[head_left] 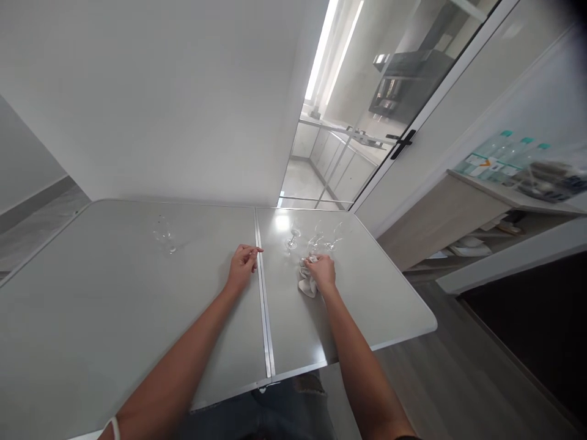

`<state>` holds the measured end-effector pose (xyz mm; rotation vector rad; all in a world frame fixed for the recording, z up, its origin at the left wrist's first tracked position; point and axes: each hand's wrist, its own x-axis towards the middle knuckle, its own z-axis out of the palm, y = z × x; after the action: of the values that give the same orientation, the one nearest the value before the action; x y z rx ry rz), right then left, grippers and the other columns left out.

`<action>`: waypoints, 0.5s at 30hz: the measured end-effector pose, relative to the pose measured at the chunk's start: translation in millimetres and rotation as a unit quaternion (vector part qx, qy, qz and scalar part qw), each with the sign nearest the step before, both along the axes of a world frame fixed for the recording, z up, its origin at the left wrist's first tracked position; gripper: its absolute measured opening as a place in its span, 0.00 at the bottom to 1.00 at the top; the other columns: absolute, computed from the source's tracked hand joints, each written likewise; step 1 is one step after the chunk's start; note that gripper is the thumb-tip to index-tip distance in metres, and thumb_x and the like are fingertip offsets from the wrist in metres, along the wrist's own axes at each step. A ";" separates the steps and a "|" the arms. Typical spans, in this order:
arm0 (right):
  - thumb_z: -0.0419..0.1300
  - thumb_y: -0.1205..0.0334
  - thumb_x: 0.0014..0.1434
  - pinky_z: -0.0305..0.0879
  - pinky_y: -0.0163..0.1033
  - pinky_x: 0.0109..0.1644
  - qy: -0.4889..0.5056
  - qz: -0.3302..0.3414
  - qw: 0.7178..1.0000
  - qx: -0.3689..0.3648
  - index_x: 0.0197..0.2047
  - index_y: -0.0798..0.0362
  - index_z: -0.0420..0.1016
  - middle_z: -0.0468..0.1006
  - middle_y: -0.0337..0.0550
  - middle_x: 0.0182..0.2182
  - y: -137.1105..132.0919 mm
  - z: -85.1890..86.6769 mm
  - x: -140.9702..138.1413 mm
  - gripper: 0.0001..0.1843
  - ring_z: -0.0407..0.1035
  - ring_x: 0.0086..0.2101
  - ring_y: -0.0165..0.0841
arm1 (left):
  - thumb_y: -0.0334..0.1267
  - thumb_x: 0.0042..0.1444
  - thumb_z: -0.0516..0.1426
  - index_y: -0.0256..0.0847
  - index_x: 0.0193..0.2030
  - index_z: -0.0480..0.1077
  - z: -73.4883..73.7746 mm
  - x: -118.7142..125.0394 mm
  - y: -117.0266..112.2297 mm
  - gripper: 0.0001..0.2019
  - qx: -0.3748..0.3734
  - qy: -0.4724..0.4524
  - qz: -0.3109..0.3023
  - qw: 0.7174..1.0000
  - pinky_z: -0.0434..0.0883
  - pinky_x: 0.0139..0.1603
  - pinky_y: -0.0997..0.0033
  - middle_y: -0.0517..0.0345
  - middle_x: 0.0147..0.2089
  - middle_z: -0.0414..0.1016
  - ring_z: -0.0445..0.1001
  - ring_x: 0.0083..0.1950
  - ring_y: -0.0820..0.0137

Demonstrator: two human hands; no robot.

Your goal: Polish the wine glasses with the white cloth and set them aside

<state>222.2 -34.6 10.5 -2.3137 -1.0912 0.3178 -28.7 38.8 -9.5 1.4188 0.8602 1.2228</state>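
Note:
My right hand [323,271] is closed on a crumpled white cloth [307,285] that lies on the grey table [137,318]. Just beyond it stand three clear stemmed glasses [315,238] in a row near the table's far right edge. My left hand [241,264] rests by the metal seam [263,305] in the middle of the table, its fingers curled and pinched together; whether anything is in them I cannot make out. A single stemmed glass [166,237] stands apart on the far left half.
A white wall runs behind the table. A glass sliding door [367,122] stands at the back right. To the right, a wooden shelf unit [463,208] carries several plastic bottles [498,156]. The table's rounded right corner [428,321] meets wood flooring.

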 end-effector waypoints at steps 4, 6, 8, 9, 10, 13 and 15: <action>0.64 0.53 0.51 0.59 0.33 0.30 0.008 0.000 1.000 0.005 0.34 0.48 0.85 0.84 0.46 0.31 -1.2 -3.1 2.2 0.11 0.76 0.32 0.37 | 0.49 0.66 0.55 0.43 0.43 0.80 -0.9 0.0 -0.2 0.15 0.000 0.011 0.004 1.000 0.68 0.25 0.75 0.55 0.42 0.67 0.64 0.25 0.80; 0.64 0.53 0.51 0.59 0.34 0.30 0.009 -0.001 1.000 0.007 0.33 0.48 0.84 0.84 0.46 0.30 -1.0 -2.4 1.2 0.11 0.76 0.32 0.37 | 0.49 0.66 0.55 0.42 0.42 0.79 -1.4 -0.1 0.0 0.16 0.003 0.012 0.004 1.000 0.68 0.25 0.75 0.54 0.42 0.68 0.64 0.25 0.80; 0.63 0.53 0.52 0.59 0.34 0.30 0.010 -0.003 1.000 0.007 0.33 0.48 0.84 0.83 0.45 0.29 -1.3 0.5 0.2 0.10 0.76 0.32 0.37 | 0.49 0.66 0.55 0.42 0.41 0.79 -2.1 -0.2 0.7 0.16 0.006 0.014 0.003 1.000 0.68 0.25 0.74 0.54 0.41 0.68 0.65 0.26 0.79; 0.64 0.53 0.52 0.59 0.34 0.30 0.012 -0.003 1.000 0.007 0.32 0.48 0.83 0.83 0.44 0.29 -2.7 2.7 -0.1 0.10 0.76 0.32 0.37 | 0.49 0.66 0.55 0.42 0.40 0.79 -2.6 -0.2 1.3 0.16 0.005 0.015 0.003 1.000 0.67 0.25 0.74 0.55 0.40 0.68 0.65 0.26 0.78; 0.64 0.53 0.51 0.59 0.34 0.30 0.014 -0.005 1.000 0.009 0.33 0.48 0.83 0.83 0.44 0.29 -5.6 5.1 -0.3 0.10 0.75 0.32 0.37 | 0.49 0.66 0.55 0.42 0.40 0.79 -3.3 -0.1 2.1 0.16 0.004 0.015 0.002 1.000 0.67 0.25 0.74 0.55 0.39 0.68 0.65 0.26 0.78; 0.65 0.48 0.50 0.60 0.35 0.32 0.003 -0.026 0.999 0.025 0.34 0.50 0.80 0.83 0.46 0.32 -27.3 10.6 -5.5 0.14 0.75 0.33 0.38 | 0.48 0.65 0.54 0.41 0.38 0.78 -7.2 1.4 5.3 0.15 0.000 0.002 0.000 1.000 0.66 0.23 0.75 0.56 0.36 0.67 0.65 0.26 0.77; 0.63 0.45 0.53 0.61 0.37 0.34 -0.021 -0.045 0.998 0.047 0.35 0.50 0.78 0.82 0.47 0.33 -51.0 10.4 -17.1 0.17 0.74 0.33 0.39 | 0.46 0.64 0.55 0.40 0.35 0.77 -10.3 3.5 6.6 0.14 -0.010 -0.023 0.006 1.000 0.65 0.22 0.75 0.57 0.35 0.67 0.65 0.25 0.77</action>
<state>205.1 -85.6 20.9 -2.2874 -0.9955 0.1809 -25.2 45.5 -19.8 1.3666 0.8474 1.2482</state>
